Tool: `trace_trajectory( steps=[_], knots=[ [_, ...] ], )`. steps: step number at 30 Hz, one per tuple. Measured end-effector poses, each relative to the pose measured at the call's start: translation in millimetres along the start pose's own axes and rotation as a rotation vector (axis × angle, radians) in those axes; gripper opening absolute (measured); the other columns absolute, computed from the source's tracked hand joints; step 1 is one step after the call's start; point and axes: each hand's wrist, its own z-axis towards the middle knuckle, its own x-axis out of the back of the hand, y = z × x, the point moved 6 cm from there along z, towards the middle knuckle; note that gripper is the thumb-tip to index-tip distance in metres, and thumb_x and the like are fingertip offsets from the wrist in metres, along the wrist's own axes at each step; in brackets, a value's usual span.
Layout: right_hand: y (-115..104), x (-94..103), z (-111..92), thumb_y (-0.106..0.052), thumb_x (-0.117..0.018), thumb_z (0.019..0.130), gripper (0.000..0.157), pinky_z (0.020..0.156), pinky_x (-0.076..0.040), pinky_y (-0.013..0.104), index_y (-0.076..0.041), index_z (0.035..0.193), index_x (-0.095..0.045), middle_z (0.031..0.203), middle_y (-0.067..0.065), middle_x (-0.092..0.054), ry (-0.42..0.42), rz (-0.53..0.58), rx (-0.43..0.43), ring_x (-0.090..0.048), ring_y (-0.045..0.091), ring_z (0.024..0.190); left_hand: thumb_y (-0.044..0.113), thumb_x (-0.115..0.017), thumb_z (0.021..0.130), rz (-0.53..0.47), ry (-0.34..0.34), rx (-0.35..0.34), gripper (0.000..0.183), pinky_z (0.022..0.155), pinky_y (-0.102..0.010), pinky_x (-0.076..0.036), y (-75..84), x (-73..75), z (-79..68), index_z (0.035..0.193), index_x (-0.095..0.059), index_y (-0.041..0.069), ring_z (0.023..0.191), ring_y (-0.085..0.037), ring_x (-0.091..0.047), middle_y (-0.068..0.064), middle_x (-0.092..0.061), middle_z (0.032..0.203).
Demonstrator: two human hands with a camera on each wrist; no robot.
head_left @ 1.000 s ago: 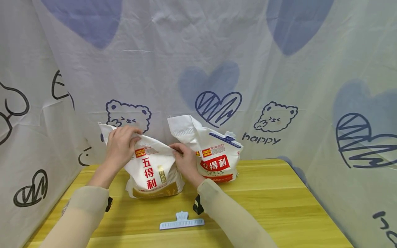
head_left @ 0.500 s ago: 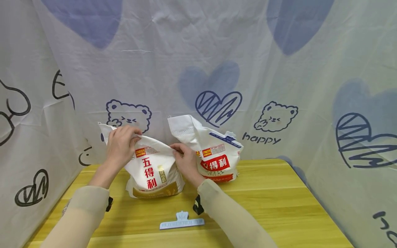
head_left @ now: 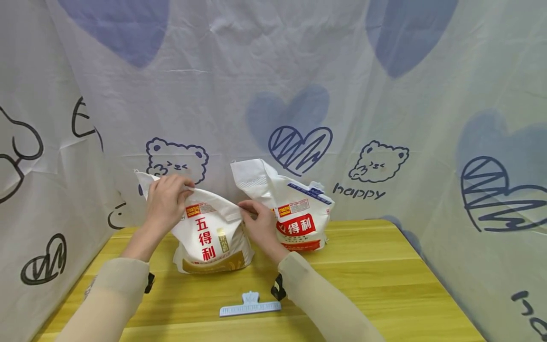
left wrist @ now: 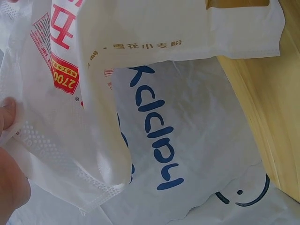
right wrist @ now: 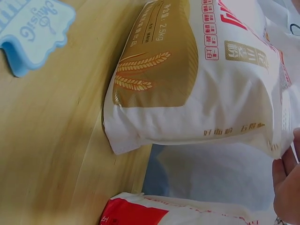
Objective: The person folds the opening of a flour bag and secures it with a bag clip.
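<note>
A white flour bag [head_left: 213,237] with red characters and a gold band stands on the table. My left hand [head_left: 167,202] pinches its top edge near the left side, thumb [left wrist: 7,112] on the white plastic. At the bag's upper right corner, my right hand [head_left: 261,228] holds the edge between fingertips and thumb, its fingers [right wrist: 280,171] curled against the corner. A light blue bag clip [head_left: 249,308], printed "Music", lies in front of the bag. To the right stands a second flour bag [head_left: 297,225] with a red label; a dark blue bag clip [head_left: 309,192] is on its slanting top.
The yellow wood-grain table [head_left: 384,280] extends right and forward of the bags. A white curtain [head_left: 231,95] with hearts and bears hangs close behind them and along both sides. The second bag stands close beside my right hand.
My right hand has shifted slightly right and down at the bag's corner, and a patterned strip of the edge now shows there. My left hand has stayed put.
</note>
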Motion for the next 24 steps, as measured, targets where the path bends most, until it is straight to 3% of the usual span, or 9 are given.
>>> trace_trajectory(
  steps=[11, 19, 24],
  knots=[
    [-4.7, 16.1, -11.2, -0.005, -0.073, 0.096, 0.022, 0.097, -0.058, 0.036, -0.008, 0.117, -0.075, 0.117, 0.004, -0.077, -0.02, 0.05, 0.007, -0.072, 0.021, 0.11, -0.008, -0.072, 0.09, -0.018, 0.004, -0.003, 0.021, 0.102, -0.064, -0.039, 1.9, 1.4, -1.1, 0.103, -0.066, 0.006, 0.106, -0.037, -0.058, -0.013, -0.069, 0.103],
    [-6.7, 25.8, -25.1, -0.008, -0.076, 0.094, 0.03, 0.1, -0.057, 0.043, -0.01, 0.124, -0.072, 0.123, 0.005, -0.075, -0.107, 0.057, 0.004, -0.071, 0.027, 0.113, -0.008, -0.072, 0.09, -0.02, 0.004, -0.005, 0.02, 0.101, -0.064, -0.039, 1.4, 1.1, -3.0, 0.103, -0.066, 0.006, 0.105, -0.038, -0.058, -0.012, -0.069, 0.101],
    [-6.3, 31.1, -35.1, -0.01, -0.078, 0.093, 0.035, 0.099, -0.057, 0.042, -0.011, 0.128, -0.07, 0.126, 0.004, -0.073, -0.159, 0.037, 0.016, -0.07, 0.025, 0.115, -0.008, -0.072, 0.09, -0.021, 0.004, -0.004, 0.02, 0.101, -0.064, -0.038, 0.9, 1.1, -4.1, 0.103, -0.066, 0.006, 0.104, -0.037, -0.058, -0.012, -0.069, 0.101]
  ],
)
